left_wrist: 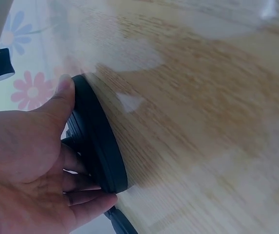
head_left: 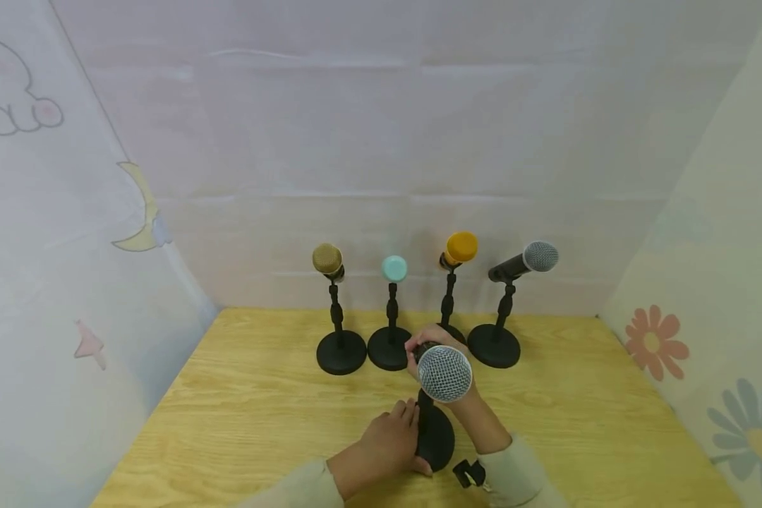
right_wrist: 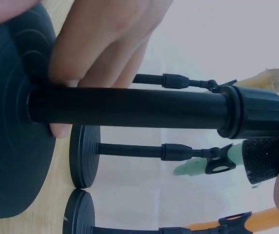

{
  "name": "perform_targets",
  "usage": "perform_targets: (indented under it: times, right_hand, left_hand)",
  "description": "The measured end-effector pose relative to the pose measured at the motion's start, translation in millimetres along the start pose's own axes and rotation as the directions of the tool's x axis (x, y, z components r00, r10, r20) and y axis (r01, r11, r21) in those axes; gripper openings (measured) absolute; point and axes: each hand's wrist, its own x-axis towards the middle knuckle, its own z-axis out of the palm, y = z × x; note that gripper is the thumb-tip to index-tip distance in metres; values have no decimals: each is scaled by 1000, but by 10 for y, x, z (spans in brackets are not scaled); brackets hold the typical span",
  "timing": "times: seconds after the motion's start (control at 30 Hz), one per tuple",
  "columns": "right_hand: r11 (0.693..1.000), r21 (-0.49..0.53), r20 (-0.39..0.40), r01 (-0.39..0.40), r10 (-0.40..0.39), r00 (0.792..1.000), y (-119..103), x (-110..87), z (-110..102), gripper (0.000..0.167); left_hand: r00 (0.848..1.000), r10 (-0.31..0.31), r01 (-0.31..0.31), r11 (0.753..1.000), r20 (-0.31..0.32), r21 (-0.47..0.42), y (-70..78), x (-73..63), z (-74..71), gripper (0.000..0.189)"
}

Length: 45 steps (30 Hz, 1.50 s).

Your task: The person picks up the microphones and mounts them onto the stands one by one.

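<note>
A black microphone stand (head_left: 436, 437) is upright near the front of the table. My left hand (head_left: 387, 441) grips its round base (left_wrist: 100, 136), the thumb at one edge and the fingertips at the other. Some of the left fingers reach behind the pole (right_wrist: 129, 107) in the right wrist view. A microphone (head_left: 444, 374) with a silver mesh head is at the stand's top, tilted toward me. My right hand (head_left: 437, 334) holds it from behind by its dark body. Little of the right hand shows in its own wrist view, and the stand's clip is hidden there.
Behind stands a row of similar stands bearing a gold microphone (head_left: 327, 259), a mint one (head_left: 394, 269), an orange one (head_left: 461, 248) and a black one with grey mesh (head_left: 523, 261). Patterned cloth walls enclose the wooden table (head_left: 241, 395). A black device (head_left: 470, 473) sits at my right wrist.
</note>
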Motion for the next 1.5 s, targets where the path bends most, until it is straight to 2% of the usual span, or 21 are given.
perform_targets:
  times: [0.07,0.13,0.27,0.43,0.53,0.63,0.7,0.8,0.9,1.0,1.07,1.13,1.17,1.2,1.23,1.3,1.33,1.37,1.43,1.47,1.5]
  right_hand:
    - [994,52,-33,100,-99,995,32,26,-3,25]
    - [985,68,-37,156,-153,987,46,48,-12,31]
    - [983,68,-13,171,-170,985,28,81,-30,32]
    - [990,50,8,135,-136,991,-5,66,-38,30]
    - [997,-16,29,76,-76,997,-27,29,-45,31]
    - [994,-103,76,-29,37,996,-59,-17,-59,37]
    - [986,-129,118,-106,122,986,-96,-29,-82,36]
    - [967,-125,193,-220,241,951,-154,-15,-156,33]
    - [930,-191,264,-316,358,896,-233,-13,-302,50]
    - [871,-298,268,-391,470,841,-285,-108,-453,66]
    - [826,-363,257,-430,533,807,-296,-246,-529,71]
    - [781,-404,258,-477,597,760,-302,-415,-573,72]
    - [752,-434,271,-496,634,724,-310,-503,-587,73]
    - [722,-473,299,-505,671,679,-328,-589,-598,74]
    - [705,-518,342,-484,690,638,-348,-670,-601,74]
    - [670,-606,434,-429,730,528,-402,-805,-590,75]
    - [667,-636,476,-387,735,483,-427,-856,-576,75]
    - [672,-657,514,-342,731,449,-449,-898,-559,75]
    - [694,-670,573,-263,709,411,-474,-958,-516,71]
    - [691,-680,582,-244,712,394,-476,-980,-492,70]
    - [691,-684,585,-234,712,389,-475,-993,-467,70]
  left_hand:
    - [1000,-1,1,1000,-7,3,-2,3,-2,97]
    - [1000,-3,3,1000,-14,5,-4,-1,-5,97]
    - [1000,-1,1,1000,-25,0,-11,-18,-7,97]
    - [1000,8,-9,999,-27,-41,-26,-43,11,95]
    - [1000,14,-16,997,-27,-79,-39,-54,69,95]
    - [999,19,-22,993,-26,-112,-62,-65,135,96]
    - [999,29,-32,990,-24,-139,-94,-86,139,96]
    - [997,63,-68,980,-32,-189,-164,-136,80,94]
    - [993,105,-116,966,-61,-232,-239,-155,32,91]
    - [989,124,-143,955,-86,-261,-294,-149,37,90]
    - [988,121,-142,949,-91,-283,-307,-144,68,90]
    - [989,114,-136,945,-89,-296,-302,-142,102,90]
    - [989,115,-137,945,-92,-298,-294,-139,114,90]
    - [988,118,-142,945,-97,-295,-282,-137,125,90]
    - [987,123,-149,947,-108,-284,-270,-131,132,90]
    - [982,138,-166,955,-128,-245,-247,-122,131,90]
    - [979,144,-173,960,-143,-219,-237,-117,126,90]
    - [977,146,-175,966,-153,-193,-230,-115,120,89]
    - [978,139,-164,973,-155,-164,-225,-119,106,89]
    - [980,133,-157,974,-150,-164,-226,-125,103,89]
    - [982,127,-151,973,-143,-174,-227,-133,103,88]
